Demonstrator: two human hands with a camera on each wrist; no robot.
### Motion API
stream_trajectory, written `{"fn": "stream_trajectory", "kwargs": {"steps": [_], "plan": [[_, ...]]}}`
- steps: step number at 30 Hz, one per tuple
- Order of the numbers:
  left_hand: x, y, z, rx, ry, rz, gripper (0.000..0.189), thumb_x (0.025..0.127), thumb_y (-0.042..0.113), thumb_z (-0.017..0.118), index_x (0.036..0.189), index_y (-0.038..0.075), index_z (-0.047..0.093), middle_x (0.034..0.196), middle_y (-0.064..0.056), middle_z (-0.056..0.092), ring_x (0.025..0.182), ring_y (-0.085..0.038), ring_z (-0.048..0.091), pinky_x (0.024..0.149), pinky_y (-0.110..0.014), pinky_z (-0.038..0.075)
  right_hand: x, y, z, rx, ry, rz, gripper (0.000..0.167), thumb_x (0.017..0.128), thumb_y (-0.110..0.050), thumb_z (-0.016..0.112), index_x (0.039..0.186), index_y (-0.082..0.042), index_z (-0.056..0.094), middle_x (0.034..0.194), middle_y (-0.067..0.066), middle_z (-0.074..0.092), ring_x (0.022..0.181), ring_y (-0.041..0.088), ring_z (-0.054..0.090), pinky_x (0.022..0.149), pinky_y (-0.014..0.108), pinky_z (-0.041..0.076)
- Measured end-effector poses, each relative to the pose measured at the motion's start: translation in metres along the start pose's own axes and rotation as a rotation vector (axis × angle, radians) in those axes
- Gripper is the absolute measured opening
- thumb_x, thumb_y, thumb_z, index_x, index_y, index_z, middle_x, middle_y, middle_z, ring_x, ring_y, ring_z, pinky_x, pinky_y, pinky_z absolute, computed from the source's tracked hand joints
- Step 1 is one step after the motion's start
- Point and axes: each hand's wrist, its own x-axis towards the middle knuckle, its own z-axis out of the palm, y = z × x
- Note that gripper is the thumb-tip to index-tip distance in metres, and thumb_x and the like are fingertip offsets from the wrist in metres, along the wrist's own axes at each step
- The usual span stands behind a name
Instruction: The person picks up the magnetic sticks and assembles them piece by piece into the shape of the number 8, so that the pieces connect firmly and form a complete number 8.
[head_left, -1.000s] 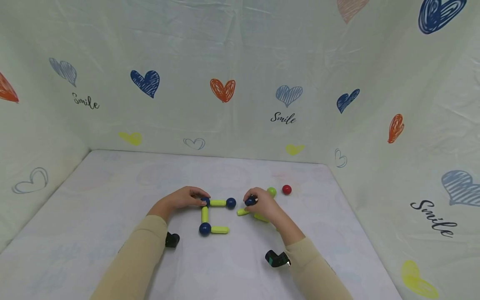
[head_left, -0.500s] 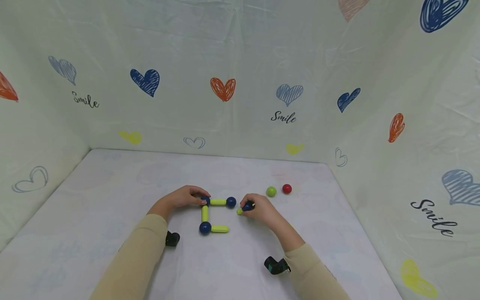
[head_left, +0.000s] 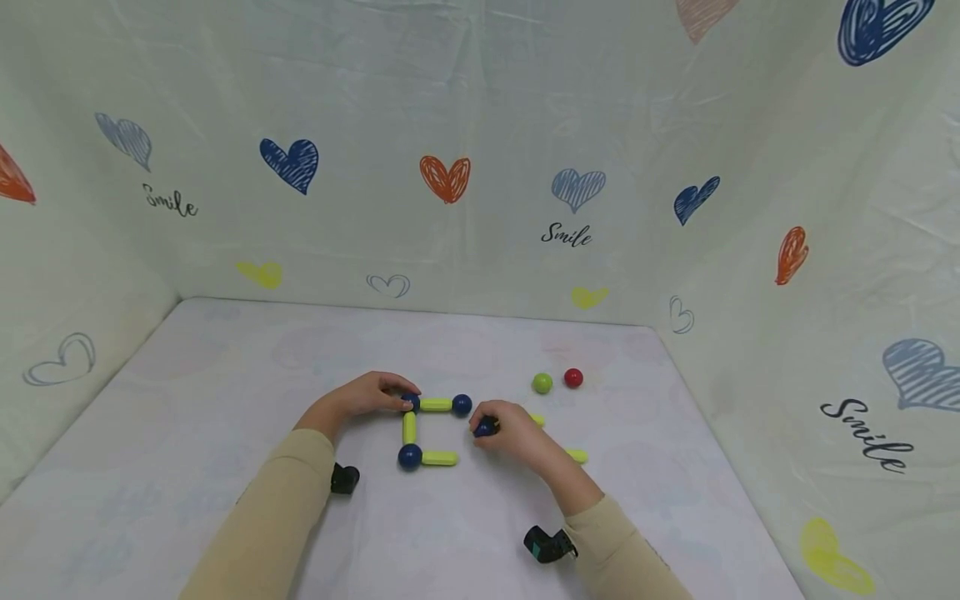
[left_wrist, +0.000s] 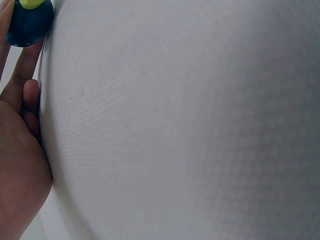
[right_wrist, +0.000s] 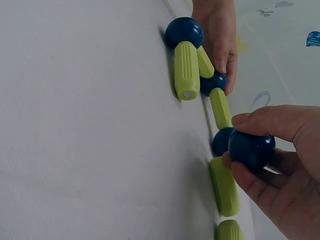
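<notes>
At lower centre, the left hand [head_left: 369,394] pinches a blue corner ball [left_wrist: 31,26]; the right hand [head_left: 517,435] grips another ball [right_wrist: 252,150].

White table [head_left: 420,550], faint prints [head_left: 135,479], 12 = far edge. On it: frame [head_left: 409,429] of blue balls [head_left: 410,457] and lime rods [head_left: 439,458], rods at 12, 9 and 6 o'clock, balls at 10, 2 and 8. From frame: green ball [head_left: 542,383] at 2 o'clock, red ball [head_left: 573,378] just beside it; two loose rods [head_left: 577,456] around 3, partly hidden
</notes>
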Motion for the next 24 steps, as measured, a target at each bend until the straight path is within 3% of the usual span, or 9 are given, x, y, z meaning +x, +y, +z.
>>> {"fn": "stream_trajectory", "kwargs": {"steps": [5, 15, 24], "plan": [[0.000, -0.001, -0.001, 0.021, -0.008, 0.033, 0.034, 0.089, 0.030, 0.073, 0.119, 0.014, 0.070, 0.127, -0.008, 0.061, 0.127, -0.036, 0.045, 0.106, -0.057, 0.030, -0.002, -0.001, 0.006, -0.018, -0.022, -0.026, 0.018, 0.083, -0.003, 0.076, 0.092, -0.015, 0.066, 0.102, -0.001, 0.063, 0.100, 0.021, 0.055, 0.093, 0.044, 0.047], [0.001, -0.001, 0.002, -0.013, 0.006, -0.005, 0.032, 0.088, 0.025, 0.073, 0.118, 0.014, 0.071, 0.127, -0.007, 0.061, 0.128, -0.034, 0.044, 0.108, -0.056, 0.028, -0.005, -0.003, 0.014, -0.052, -0.062, -0.035, 0.015, 0.086, -0.006, 0.073, 0.097, -0.016, 0.071, 0.095, -0.007, 0.061, 0.088, 0.014, 0.054, 0.082, 0.032, 0.048], [0.002, -0.003, 0.001, -0.021, 0.011, -0.010, 0.032, 0.088, 0.024, 0.074, 0.118, 0.015, 0.071, 0.128, -0.006, 0.061, 0.129, -0.034, 0.044, 0.108, -0.056, 0.028, -0.005, -0.003, 0.019, -0.076, -0.061, -0.055, 0.015, 0.084, -0.009, 0.076, 0.096, -0.017, 0.070, 0.096, -0.007, 0.060, 0.091, 0.012, 0.054, 0.085, 0.033, 0.047]]}}
